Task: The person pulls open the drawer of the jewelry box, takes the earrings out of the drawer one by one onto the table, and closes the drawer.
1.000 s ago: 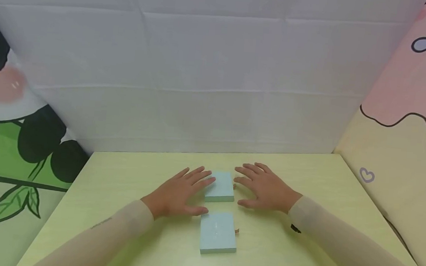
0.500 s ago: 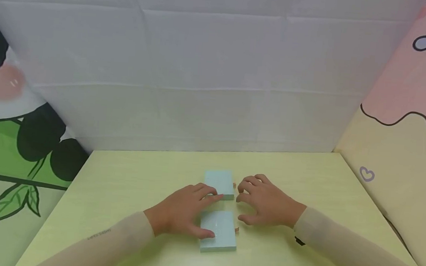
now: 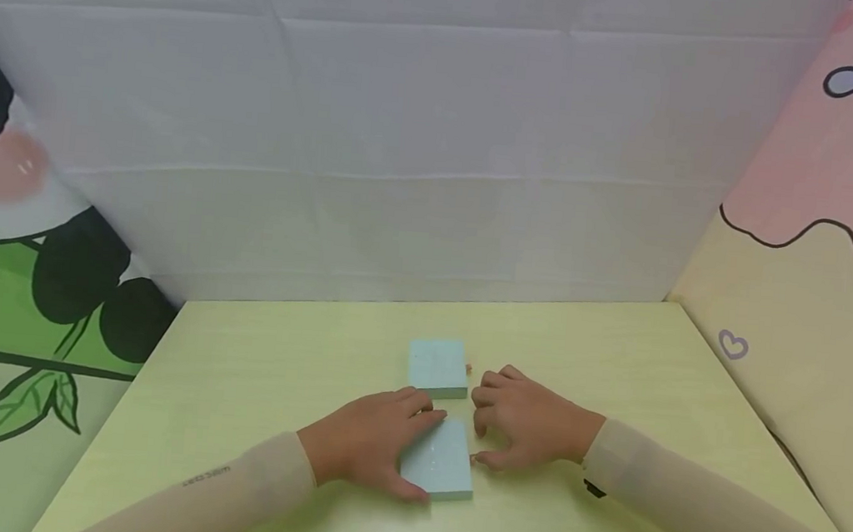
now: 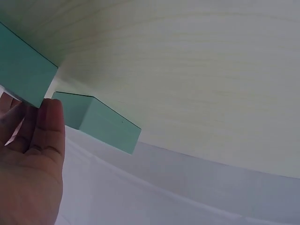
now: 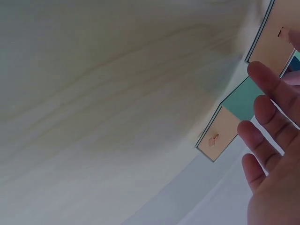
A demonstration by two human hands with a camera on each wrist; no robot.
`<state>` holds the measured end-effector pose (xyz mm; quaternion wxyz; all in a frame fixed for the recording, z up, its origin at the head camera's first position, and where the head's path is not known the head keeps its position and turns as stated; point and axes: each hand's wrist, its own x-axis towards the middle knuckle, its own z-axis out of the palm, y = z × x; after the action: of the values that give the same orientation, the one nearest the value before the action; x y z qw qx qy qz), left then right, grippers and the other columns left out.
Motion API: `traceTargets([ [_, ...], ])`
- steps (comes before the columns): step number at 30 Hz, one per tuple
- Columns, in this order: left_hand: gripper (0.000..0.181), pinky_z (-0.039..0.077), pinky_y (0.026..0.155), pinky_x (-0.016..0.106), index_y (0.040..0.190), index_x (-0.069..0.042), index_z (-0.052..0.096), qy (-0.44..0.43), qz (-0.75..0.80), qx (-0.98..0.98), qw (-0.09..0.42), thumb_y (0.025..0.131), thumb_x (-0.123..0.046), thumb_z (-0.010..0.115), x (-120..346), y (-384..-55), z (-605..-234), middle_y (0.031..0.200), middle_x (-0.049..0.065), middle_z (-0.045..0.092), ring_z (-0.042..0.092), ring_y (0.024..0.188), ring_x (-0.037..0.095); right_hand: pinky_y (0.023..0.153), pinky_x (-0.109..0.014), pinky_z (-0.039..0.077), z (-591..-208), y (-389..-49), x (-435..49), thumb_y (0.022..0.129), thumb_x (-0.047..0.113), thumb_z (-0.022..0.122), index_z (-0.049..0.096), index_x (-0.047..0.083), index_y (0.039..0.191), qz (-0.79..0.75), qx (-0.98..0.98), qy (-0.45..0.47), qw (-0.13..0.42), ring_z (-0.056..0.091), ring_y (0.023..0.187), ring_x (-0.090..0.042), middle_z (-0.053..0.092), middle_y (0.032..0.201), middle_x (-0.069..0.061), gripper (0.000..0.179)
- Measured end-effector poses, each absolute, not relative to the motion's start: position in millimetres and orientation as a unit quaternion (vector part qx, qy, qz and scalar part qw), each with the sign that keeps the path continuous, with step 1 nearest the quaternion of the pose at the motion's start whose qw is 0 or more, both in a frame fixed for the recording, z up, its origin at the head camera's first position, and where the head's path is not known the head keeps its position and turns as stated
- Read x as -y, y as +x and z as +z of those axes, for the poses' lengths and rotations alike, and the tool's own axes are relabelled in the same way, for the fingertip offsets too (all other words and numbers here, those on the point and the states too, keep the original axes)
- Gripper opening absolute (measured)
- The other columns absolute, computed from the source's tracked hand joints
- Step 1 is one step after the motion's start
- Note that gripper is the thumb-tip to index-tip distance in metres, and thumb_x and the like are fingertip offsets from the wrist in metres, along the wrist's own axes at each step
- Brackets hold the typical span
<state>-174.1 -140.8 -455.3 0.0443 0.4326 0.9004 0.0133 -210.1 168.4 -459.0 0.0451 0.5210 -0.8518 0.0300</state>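
Observation:
Two pale blue-green drawer boxes lie flat on the table, one behind the other. My left hand (image 3: 375, 441) grips the nearer drawer box (image 3: 439, 463) from the left, with the thumb at its near edge and the fingers at its far edge. My right hand (image 3: 535, 421) is at that box's right side, fingers bent in the head view. Its thumb is by the small ribbon tab (image 5: 282, 33) on the peach-coloured drawer end; the right wrist view cuts off the thumb, and no pinch is visible. Behind is the farther drawer box (image 3: 439, 365), touched by neither hand.
The farther box has its own peach end with a ribbon tab (image 5: 213, 139), facing right. Both stand on a pale yellow wood-grain table (image 3: 277, 354). A white cloth wall (image 3: 436, 150) rises behind it, with cartoon-printed panels on both sides.
Both hands have come nearer. My left hand has moved from beside the farther box onto the nearer one. My right hand's fingers have bent, its thumb coming to the nearer tab.

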Motion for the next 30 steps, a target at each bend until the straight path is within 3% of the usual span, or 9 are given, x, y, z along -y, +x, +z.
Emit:
traceTargets([
  [5,0.101,0.064,0.115,0.032,0.169,-0.012,0.063,0.426,0.006,-0.903,0.051,0.097,-0.081,0.078,139.3,-176.3,-455.9,0.156,0.001,0.071,0.067,0.137,0.016,0.093,-0.028,0.041,-458.2,-208.7,-165.8,0.101,0.052,0.087,0.085,0.03,0.096,0.041,0.846,0.528,0.052,0.048,0.095,-0.006,0.058,0.093,0.017,0.023],
  [13,0.096,0.064,0.118,0.037,0.168,-0.01,0.062,0.406,0.028,-0.912,0.054,0.099,-0.074,0.079,136.4,-183.3,-455.2,0.159,0.004,0.071,0.067,0.141,0.021,0.089,-0.027,0.04,-457.8,-211.0,-163.6,0.103,0.033,0.087,0.09,0.033,0.098,0.041,0.835,0.543,0.086,0.046,0.091,-0.007,0.062,0.089,0.015,0.006],
  [21,0.095,0.061,0.126,0.044,0.171,-0.011,0.06,0.389,0.056,-0.917,0.068,0.1,-0.072,0.08,133.8,-189.9,-455.0,0.171,0.007,0.065,0.065,0.154,0.025,0.091,-0.029,0.044,-463.4,-217.9,-165.1,0.105,0.034,0.091,0.09,0.032,0.099,0.023,0.841,0.532,0.097,0.052,0.094,-0.01,0.066,0.092,0.014,0.006],
  [30,0.096,0.06,0.128,0.048,0.175,-0.013,0.056,0.366,0.066,-0.924,0.084,0.101,-0.072,0.077,132.3,-196.3,-455.3,0.177,0.009,0.06,0.063,0.158,0.028,0.087,-0.029,0.041,-466.1,-224.2,-165.7,0.102,0.033,0.093,0.091,0.03,0.097,0.012,0.845,0.522,0.121,0.048,0.087,-0.01,0.059,0.086,0.011,0.006],
])
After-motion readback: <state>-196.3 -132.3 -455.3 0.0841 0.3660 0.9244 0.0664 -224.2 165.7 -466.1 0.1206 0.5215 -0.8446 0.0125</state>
